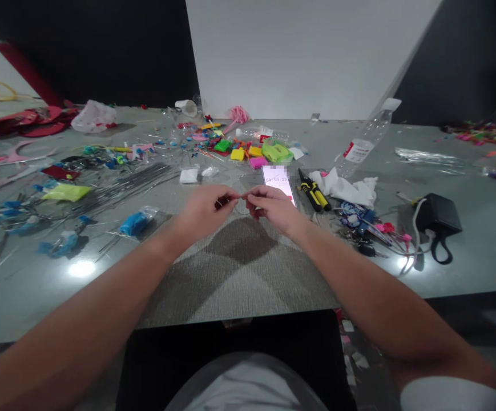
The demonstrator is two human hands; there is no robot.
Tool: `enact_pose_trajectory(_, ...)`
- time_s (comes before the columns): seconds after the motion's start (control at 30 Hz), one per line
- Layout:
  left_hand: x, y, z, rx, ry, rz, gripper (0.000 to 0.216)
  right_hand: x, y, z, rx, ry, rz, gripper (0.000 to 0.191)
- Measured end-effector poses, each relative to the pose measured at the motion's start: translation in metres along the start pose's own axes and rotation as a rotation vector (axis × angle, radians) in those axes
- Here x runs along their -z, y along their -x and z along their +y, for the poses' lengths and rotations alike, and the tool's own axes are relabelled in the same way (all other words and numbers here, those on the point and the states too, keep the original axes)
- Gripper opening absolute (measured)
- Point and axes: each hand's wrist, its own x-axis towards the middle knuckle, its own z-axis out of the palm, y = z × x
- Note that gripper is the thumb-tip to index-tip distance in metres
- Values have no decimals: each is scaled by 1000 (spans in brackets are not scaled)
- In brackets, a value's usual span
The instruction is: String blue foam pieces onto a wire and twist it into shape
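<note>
My left hand (213, 205) and my right hand (273, 206) meet fingertip to fingertip above the middle of the table. Both are closed in a pinch on a thin wire (241, 214), which curves in a faint loop below the fingers. Its ends are hidden by the fingertips. Just behind my right hand lies a phone (278, 178) with a lit timer screen. Yellow-and-black pliers (314, 193) rest to the right of it. A small white packet (188, 176) sits behind my left hand.
Bundled straight wires (123, 185) and a blue clay packet (135, 222) lie left. Colourful clay packs (238, 154) are at the back. A tilted plastic bottle (365, 140), crumpled tissue (354, 187), keys (359, 237) and a black charger (438, 214) with cable occupy the right.
</note>
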Motion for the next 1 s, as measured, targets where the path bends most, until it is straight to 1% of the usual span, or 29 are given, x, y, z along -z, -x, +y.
enact_pose_trajectory(0.23,-1,1,-1,-52,-23,30,18,2,-2,0,26,83,3,5)
enact_pose_trajectory(0.43,0,1,2,-58,-28,51,16,1,-1,-3,64,122,15,7)
enact_pose_trajectory(0.6,2,1,4,-64,-42,59,16,1,-2,1,115,145,26,3)
enact_pose_trajectory(0.7,3,1,4,-72,-45,64,16,0,-2,3,165,149,43,10)
enact_pose_trajectory(0.8,3,1,4,-83,-49,66,16,0,-1,3,201,143,46,14)
enact_pose_trajectory(1.0,4,2,6,-100,-73,81,16,1,0,1,218,103,34,16)
